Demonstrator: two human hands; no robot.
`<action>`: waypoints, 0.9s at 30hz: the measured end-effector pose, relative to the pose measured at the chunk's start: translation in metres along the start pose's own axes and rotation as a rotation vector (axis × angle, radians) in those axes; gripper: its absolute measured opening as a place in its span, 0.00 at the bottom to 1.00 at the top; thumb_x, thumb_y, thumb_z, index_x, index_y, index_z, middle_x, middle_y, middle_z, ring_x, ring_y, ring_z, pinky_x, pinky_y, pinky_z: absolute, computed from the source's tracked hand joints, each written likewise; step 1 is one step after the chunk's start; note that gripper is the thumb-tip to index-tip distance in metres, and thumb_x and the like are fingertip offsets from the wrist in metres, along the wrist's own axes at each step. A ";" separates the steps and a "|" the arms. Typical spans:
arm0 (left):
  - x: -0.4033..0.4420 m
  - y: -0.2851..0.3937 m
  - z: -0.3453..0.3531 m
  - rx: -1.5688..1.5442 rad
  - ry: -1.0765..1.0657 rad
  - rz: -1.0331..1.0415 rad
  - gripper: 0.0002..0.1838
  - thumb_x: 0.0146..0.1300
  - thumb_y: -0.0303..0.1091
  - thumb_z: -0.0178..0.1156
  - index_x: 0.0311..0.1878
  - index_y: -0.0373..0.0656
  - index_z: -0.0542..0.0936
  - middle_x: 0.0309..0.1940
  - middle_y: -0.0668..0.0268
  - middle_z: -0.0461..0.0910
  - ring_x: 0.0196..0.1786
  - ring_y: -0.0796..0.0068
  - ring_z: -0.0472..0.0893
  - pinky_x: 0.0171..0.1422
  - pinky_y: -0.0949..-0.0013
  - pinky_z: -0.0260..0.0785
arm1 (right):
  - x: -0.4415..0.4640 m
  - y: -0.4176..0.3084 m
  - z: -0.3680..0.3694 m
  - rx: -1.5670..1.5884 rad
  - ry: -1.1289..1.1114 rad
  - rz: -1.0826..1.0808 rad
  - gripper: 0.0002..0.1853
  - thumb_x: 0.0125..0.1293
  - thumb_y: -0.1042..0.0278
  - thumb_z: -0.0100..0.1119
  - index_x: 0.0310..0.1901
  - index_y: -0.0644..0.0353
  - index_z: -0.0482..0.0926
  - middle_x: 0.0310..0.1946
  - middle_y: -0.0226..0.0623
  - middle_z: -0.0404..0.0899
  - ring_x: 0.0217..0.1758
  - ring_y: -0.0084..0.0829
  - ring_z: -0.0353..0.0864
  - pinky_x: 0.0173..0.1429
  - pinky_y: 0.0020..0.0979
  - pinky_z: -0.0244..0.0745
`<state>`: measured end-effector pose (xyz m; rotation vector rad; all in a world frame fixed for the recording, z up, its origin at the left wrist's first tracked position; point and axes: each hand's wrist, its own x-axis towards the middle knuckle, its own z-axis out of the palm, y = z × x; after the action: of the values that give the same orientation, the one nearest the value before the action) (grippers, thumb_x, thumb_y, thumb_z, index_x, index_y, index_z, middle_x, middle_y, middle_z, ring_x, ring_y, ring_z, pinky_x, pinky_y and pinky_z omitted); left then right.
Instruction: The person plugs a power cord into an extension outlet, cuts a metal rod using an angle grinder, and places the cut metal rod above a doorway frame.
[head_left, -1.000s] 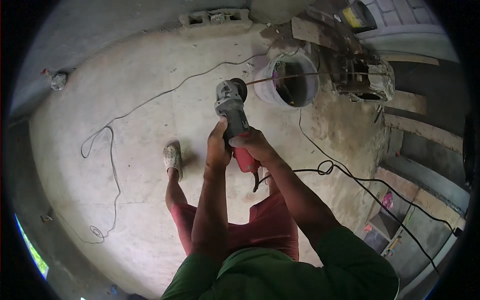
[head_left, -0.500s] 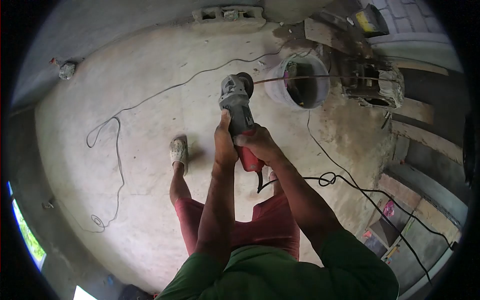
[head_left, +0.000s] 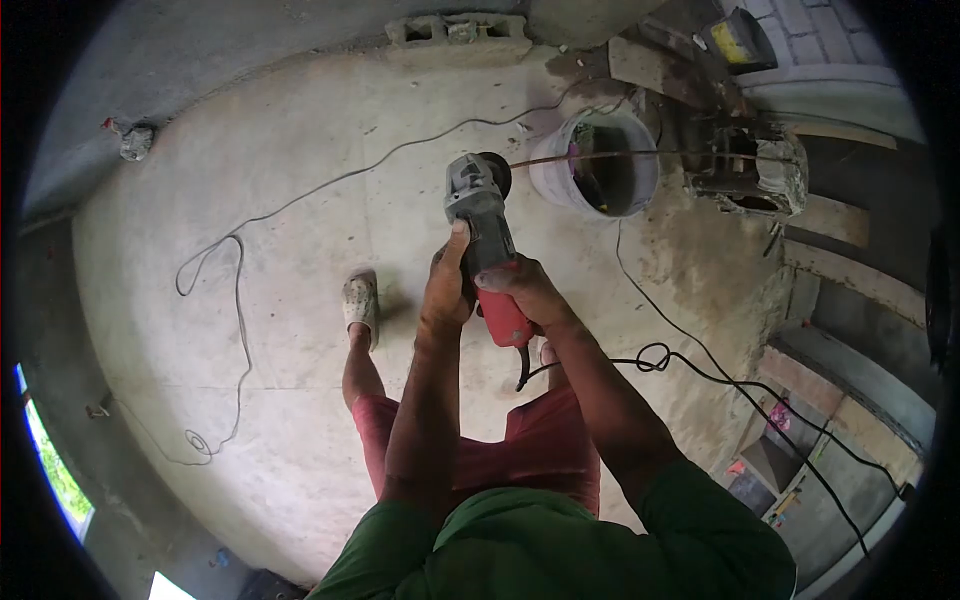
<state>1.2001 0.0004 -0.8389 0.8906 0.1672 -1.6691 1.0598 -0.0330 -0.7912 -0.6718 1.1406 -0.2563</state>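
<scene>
Both my hands are wrapped round an angle grinder [head_left: 487,235] with a red rear body and a grey head. My left hand [head_left: 446,285] grips the left side of its dark middle, thumb pointing up toward the head. My right hand [head_left: 528,290] closes over the red part from the right. The grinder's dark disc [head_left: 495,174] sits at the head's right side, close by the tip of a thin rusty metal rod [head_left: 610,154]. Whether disc and rod touch I cannot tell. From the grinder's back end runs a black power cord [head_left: 620,360].
Under the rod stands a white bucket [head_left: 632,205] with things inside. To its right is a battered metal frame [head_left: 735,170] beneath the rod. A thin cable [head_left: 330,185] loops across the concrete floor, and a hollow block [head_left: 460,32] lies by the wall.
The grinder, held in both hands, has shifted slightly right and down in view. The rod, bucket and cables look the same.
</scene>
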 end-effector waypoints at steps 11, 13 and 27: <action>-0.026 0.010 0.011 0.210 0.008 0.132 0.24 0.78 0.50 0.57 0.61 0.36 0.78 0.48 0.63 0.83 0.47 0.73 0.83 0.54 0.67 0.77 | -0.011 -0.008 0.009 0.088 -0.084 -0.002 0.19 0.60 0.61 0.72 0.49 0.63 0.83 0.37 0.34 0.85 0.35 0.26 0.84 0.42 0.32 0.81; -0.027 0.015 0.015 0.230 0.006 0.133 0.25 0.79 0.50 0.56 0.61 0.35 0.78 0.48 0.62 0.83 0.48 0.74 0.83 0.55 0.67 0.76 | -0.010 -0.008 0.010 0.036 -0.064 0.000 0.20 0.60 0.61 0.71 0.50 0.63 0.82 0.38 0.35 0.86 0.36 0.27 0.84 0.43 0.33 0.81; -0.015 0.013 0.013 -0.021 0.053 0.041 0.30 0.74 0.55 0.60 0.62 0.35 0.77 0.51 0.60 0.83 0.52 0.68 0.82 0.59 0.62 0.76 | -0.001 0.007 0.025 -0.174 0.138 -0.165 0.22 0.60 0.58 0.70 0.48 0.67 0.82 0.38 0.38 0.86 0.36 0.29 0.86 0.43 0.33 0.82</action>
<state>1.2065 0.0006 -0.8162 0.9172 0.2006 -1.6041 1.0809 -0.0182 -0.7885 -0.9155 1.2504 -0.3503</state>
